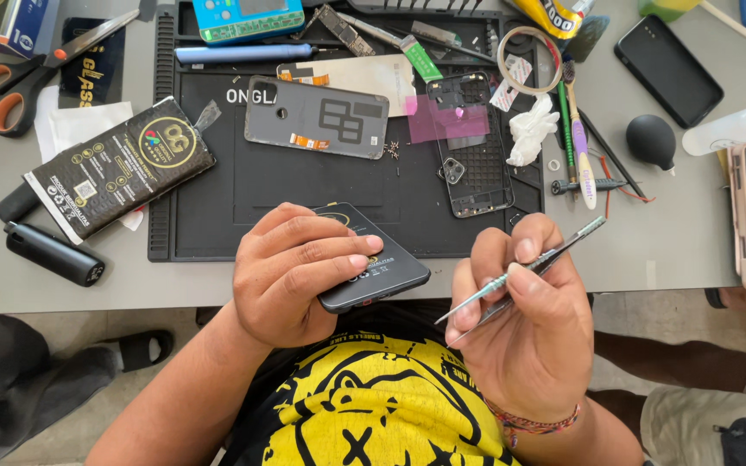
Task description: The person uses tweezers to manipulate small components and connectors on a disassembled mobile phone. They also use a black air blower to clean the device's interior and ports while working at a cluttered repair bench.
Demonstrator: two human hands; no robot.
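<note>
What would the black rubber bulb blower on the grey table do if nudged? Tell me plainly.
The black rubber bulb blower looks rounded and pear-shaped, so it would probably rock or roll rather than slide. It seems hollow and soft, so likely light and squashy under a push. It lies on the grey table, clear of both hands, so nothing would steady it.
</note>
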